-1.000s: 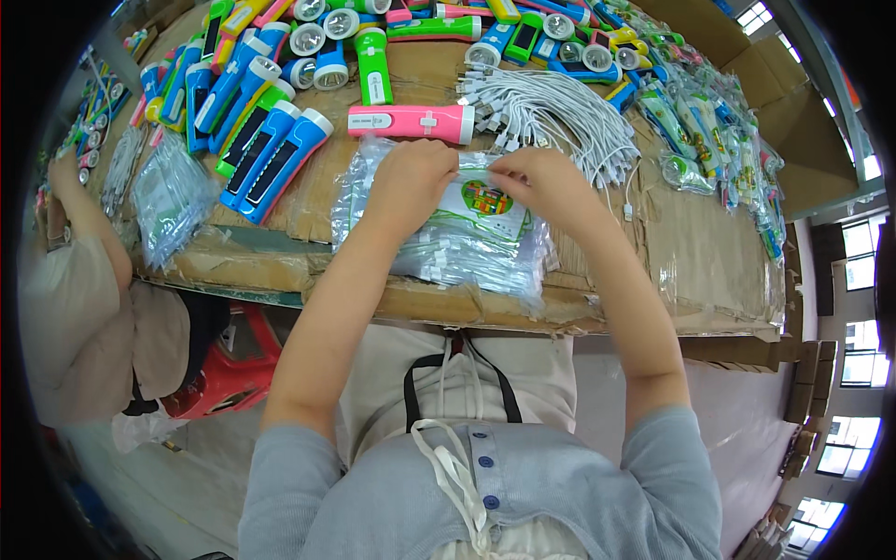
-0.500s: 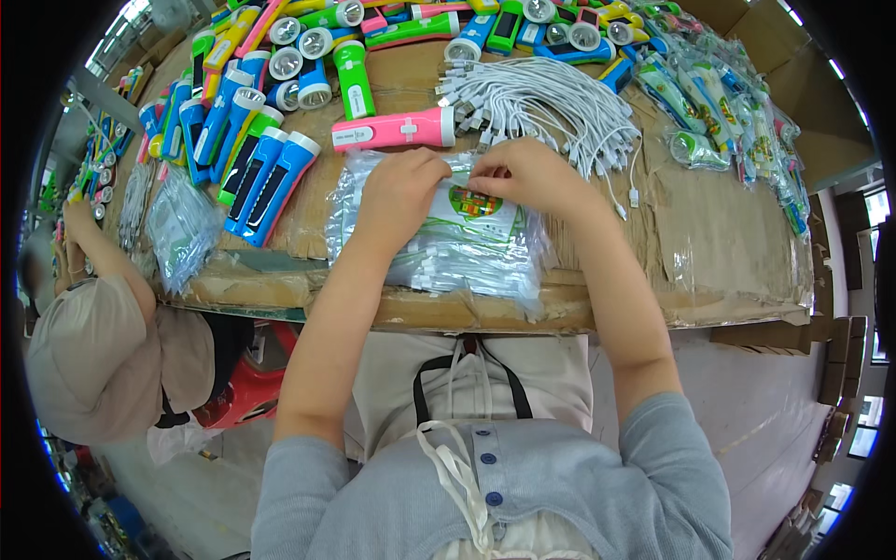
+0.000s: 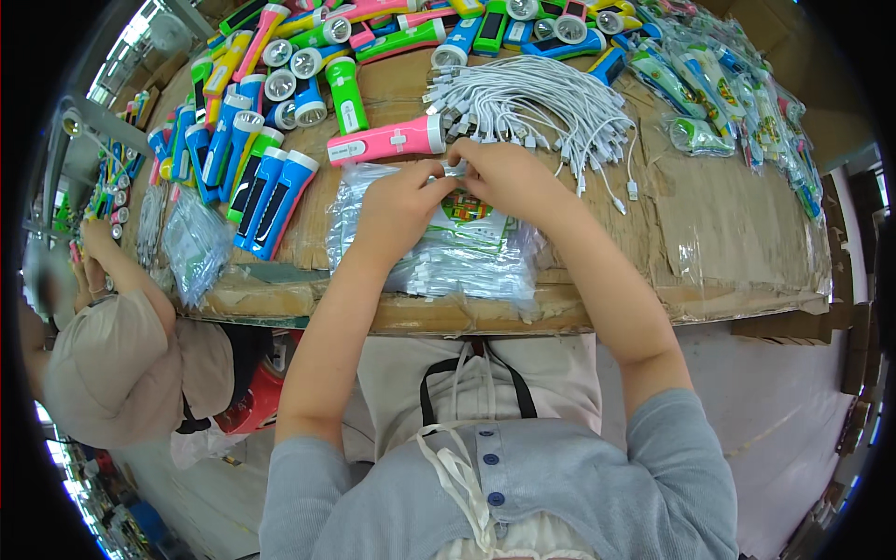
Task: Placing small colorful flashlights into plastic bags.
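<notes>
A stack of clear plastic bags [image 3: 457, 271] with a green and multicoloured print lies flat before me at the table's front edge. At its far edge my left hand [image 3: 401, 203] is closed, thumb and fingers pinching the top bag. Close beside it my right hand [image 3: 509, 182] is also closed on the bag's mouth, fingertips nearly meeting those of the left; the exact grip is partly hidden. Just beyond lies a pink flashlight [image 3: 387, 140] on its side. White charging cables [image 3: 532, 103] spread in a bundle behind my right hand.
Loose flashlights in several colours, such as a green one [image 3: 347, 96] and a blue one [image 3: 283, 205], heap at the left and back. Bagged flashlights [image 3: 700, 138] pile at the right. More plastic bags [image 3: 194, 245] lie left, near a seated co-worker [image 3: 121, 364]. Cardboard [image 3: 728, 243] covers the table.
My right hand has moved left, bringing its fingertips close to my left hand's at the bag's far edge. The whole view has shifted slightly.
</notes>
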Tool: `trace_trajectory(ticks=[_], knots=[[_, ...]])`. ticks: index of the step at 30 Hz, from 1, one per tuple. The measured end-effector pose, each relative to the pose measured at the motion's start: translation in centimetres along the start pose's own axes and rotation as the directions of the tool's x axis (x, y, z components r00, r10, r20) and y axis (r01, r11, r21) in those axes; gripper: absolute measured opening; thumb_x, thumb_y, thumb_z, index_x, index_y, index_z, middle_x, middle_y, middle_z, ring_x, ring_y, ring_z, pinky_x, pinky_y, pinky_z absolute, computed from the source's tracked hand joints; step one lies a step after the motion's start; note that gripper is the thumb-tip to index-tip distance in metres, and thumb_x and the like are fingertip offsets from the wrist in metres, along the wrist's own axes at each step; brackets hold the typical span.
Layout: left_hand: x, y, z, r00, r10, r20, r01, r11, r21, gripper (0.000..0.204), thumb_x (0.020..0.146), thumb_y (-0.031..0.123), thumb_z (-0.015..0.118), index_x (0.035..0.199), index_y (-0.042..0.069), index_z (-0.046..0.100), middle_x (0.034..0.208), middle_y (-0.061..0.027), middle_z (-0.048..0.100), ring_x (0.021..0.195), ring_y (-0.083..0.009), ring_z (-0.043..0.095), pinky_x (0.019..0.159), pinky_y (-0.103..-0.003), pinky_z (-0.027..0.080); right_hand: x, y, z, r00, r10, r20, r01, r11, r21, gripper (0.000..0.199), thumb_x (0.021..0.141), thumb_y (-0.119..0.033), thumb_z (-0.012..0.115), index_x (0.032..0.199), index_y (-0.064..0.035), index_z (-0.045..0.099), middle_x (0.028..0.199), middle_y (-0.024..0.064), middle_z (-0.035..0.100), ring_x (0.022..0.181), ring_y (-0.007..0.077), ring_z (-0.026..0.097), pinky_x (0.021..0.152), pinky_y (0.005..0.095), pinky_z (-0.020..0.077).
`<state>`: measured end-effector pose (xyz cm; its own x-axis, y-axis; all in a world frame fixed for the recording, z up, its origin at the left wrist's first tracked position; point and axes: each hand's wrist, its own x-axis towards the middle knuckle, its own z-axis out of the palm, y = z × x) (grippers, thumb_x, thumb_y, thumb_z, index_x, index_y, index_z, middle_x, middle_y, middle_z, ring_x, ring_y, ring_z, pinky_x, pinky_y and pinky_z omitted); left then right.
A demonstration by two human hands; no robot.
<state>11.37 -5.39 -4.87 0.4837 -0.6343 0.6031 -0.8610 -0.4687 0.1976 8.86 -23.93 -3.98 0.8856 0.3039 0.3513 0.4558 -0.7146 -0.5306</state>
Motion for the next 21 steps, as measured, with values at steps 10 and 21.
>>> trace_trajectory(ticks=[10,21], knots=[[-2.3,7.0,-9.2,0.843,0.074,0.533,-0.013,0.993,-0.118,0.016,0.064,0.01,0.069,0.071,0.006,0.056,0.083,-0.0072,0.049,0.087,-0.026,0.049,0.077,-0.038,0.037,-0.5,1.3,-0.2,0.97,0.239,-0.037,-0.227,0.951,0.21,0.019,0.074,-0.005,0.061,0.092,-0.003,0.056,0.073,0.0115,0.063,0.066,0.0253,0.062,0.06,0.0347,0.0474],[-2.5,6.0,-6.3,0.806,-0.532,-0.26,0.536,0.842,-0.063,0.029,0.072,0.015,0.07,0.095,0.003,0.056,0.079,-0.0083,0.054,0.076,-0.0276,0.054,0.062,-0.037,0.042,-0.3,7.4,-4.7,0.939,0.023,-0.342,-0.159,0.914,-0.374,0.015,0.081,-0.018,0.061,0.09,-0.0062,0.064,0.085,0.0132,0.062,0.085,0.0317,0.057,0.074,0.0422,0.0463]])
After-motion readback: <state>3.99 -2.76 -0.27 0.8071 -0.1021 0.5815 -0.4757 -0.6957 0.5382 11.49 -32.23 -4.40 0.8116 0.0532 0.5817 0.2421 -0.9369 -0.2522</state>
